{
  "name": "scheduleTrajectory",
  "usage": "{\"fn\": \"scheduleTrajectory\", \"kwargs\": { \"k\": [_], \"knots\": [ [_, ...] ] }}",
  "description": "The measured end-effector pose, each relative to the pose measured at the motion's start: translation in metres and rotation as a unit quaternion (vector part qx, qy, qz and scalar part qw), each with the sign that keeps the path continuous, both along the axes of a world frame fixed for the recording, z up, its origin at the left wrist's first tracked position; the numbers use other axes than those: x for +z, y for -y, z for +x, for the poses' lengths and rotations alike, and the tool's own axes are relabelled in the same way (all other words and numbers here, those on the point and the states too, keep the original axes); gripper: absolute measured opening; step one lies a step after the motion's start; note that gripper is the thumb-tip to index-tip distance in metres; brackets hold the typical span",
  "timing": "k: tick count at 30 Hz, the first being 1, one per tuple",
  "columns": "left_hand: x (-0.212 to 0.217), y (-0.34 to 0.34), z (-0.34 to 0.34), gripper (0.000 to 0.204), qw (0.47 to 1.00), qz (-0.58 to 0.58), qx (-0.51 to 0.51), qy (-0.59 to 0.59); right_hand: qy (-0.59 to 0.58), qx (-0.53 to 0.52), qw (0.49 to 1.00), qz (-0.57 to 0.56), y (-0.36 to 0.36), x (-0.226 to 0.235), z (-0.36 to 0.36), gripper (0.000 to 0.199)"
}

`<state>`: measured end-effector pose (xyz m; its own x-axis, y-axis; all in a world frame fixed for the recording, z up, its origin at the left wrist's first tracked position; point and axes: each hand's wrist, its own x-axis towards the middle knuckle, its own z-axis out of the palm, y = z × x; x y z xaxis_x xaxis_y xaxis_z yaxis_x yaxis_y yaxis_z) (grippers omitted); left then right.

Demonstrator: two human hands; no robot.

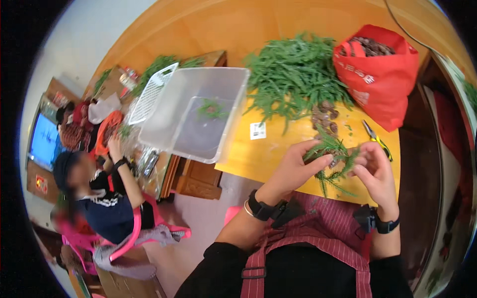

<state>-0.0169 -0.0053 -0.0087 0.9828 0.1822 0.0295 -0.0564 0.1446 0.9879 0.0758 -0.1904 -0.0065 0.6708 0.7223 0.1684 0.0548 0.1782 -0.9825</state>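
Observation:
Above the near edge of the yellow table (293,144), I hold a small bundle of green needle-leaved sprigs (334,174) between my hands. My left hand (300,166) has thumb and fingers closed on its left side. My right hand (376,171) has its fingers curled at the right side, pinching the tips. Something brownish shows at the bundle's middle, too small to make out. Just beyond lie several brown pine cones (325,116), partly behind the sprigs. A pair of yellow-and-black handled pliers (377,140) rests right of my right hand.
A large heap of green sprigs (293,74) covers the table's far side. Beside it stands a red bag (375,79) filled with pine cones. At left is a clear plastic bin (233,114) with a small green piece inside. A white card (258,131) lies nearby. Farther left sits another person (107,198).

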Motion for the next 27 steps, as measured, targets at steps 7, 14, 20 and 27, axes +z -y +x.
{"fn": "scheduleTrajectory", "kwargs": {
  "k": [7, 14, 20, 27],
  "knots": [
    [0.023, -0.081, -0.017, 0.021, 0.972, -0.114, 0.190, 0.080, 0.044, -0.026, 0.998, -0.029, 0.016, 0.008, 0.008, 0.024],
    [0.035, -0.120, -0.035, 0.081, 0.817, -0.460, 0.294, 0.185, 0.014, -0.015, 0.999, -0.044, 0.023, 0.006, 0.013, 0.022],
    [-0.006, -0.076, 0.018, 0.030, 0.959, -0.217, 0.171, 0.067, 0.045, -0.044, 0.998, -0.029, 0.030, 0.010, 0.023, 0.015],
    [-0.052, -0.089, 0.086, 0.024, 0.809, 0.562, 0.163, -0.053, 0.093, -0.076, 0.991, -0.066, 0.027, 0.030, 0.028, 0.013]
  ]
}}
